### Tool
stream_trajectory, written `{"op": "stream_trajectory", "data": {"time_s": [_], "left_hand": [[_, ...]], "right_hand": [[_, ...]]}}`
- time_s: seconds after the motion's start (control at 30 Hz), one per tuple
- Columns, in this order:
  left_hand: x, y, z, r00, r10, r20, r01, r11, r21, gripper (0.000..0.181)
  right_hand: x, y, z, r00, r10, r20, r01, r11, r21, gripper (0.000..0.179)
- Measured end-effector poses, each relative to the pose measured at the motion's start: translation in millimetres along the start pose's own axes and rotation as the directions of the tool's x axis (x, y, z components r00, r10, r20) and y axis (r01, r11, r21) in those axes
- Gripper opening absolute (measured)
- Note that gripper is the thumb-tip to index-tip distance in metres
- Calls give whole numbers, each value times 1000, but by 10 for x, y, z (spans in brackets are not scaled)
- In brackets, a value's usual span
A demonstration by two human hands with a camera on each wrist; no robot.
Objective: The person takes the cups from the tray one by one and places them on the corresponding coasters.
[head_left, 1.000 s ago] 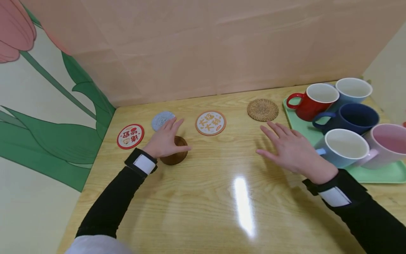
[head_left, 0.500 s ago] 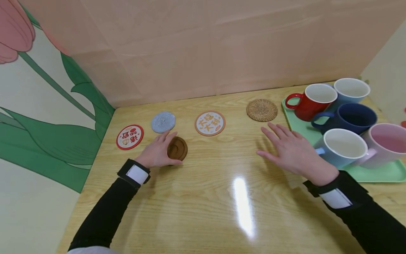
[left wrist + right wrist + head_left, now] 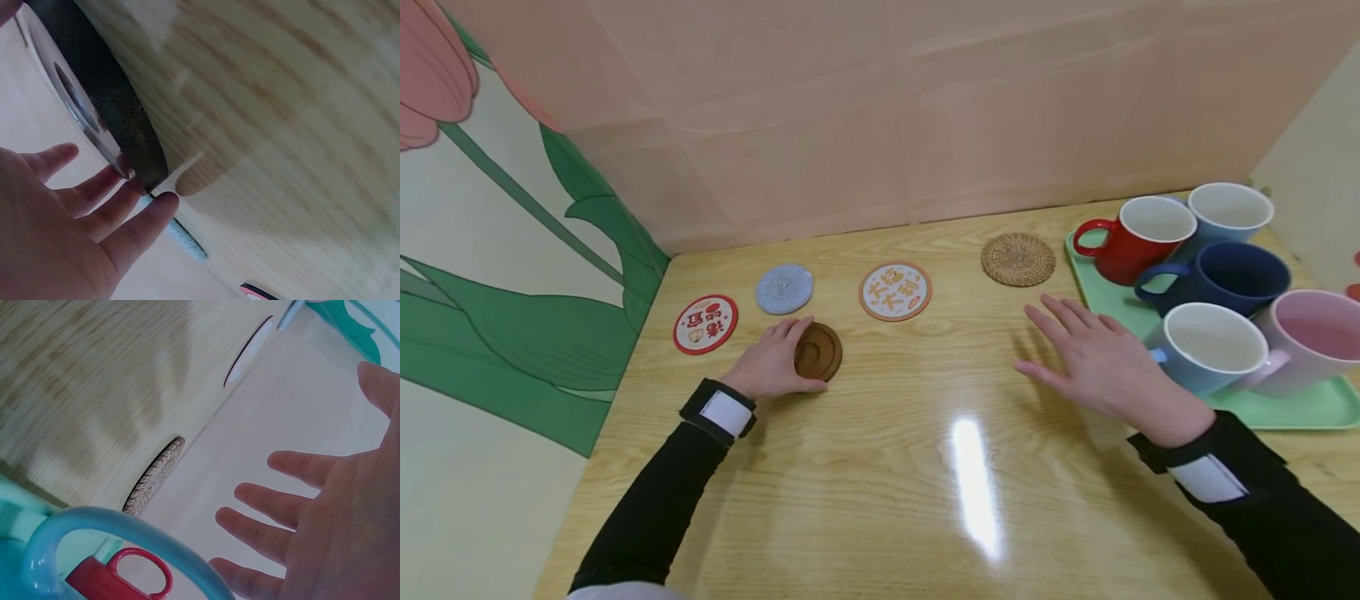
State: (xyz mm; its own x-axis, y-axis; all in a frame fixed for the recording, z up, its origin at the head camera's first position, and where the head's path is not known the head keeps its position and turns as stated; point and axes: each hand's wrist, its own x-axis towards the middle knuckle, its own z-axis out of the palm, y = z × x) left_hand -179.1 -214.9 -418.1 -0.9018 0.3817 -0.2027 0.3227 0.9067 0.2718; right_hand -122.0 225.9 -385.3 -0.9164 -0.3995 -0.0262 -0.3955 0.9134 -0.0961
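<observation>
Head view: on the left, your left hand (image 3: 769,363) grips the round brown wooden coaster (image 3: 822,354), which lies at 3 o'clock from your palm, between thumb and fingers. Your thumb is at its 6 o'clock edge, your fingertips just before 12. Press evenly on both sides, and mind the round grey-blue woven coaster (image 3: 785,289) at 11 o'clock. Well to the right, your right hand (image 3: 1101,367) holds nothing, fingers spread, with the round tan rattan coaster (image 3: 1018,259) at 11 o'clock.
</observation>
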Motion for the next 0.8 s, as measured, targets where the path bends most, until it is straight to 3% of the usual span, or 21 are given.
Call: {"op": "stream_trajectory", "data": {"time_s": [0.5,0.8], "left_hand": [[25,55,18,1000,6,-3,-6,1000,16,110],[68,216,78,996,88,0,-88,996,2,108]], "right_hand": [[-51,19,-19,1000,-3,4,3,1000,-3,84],[-79,19,-36,1000,-7,3,7,1000,6,83]]}}
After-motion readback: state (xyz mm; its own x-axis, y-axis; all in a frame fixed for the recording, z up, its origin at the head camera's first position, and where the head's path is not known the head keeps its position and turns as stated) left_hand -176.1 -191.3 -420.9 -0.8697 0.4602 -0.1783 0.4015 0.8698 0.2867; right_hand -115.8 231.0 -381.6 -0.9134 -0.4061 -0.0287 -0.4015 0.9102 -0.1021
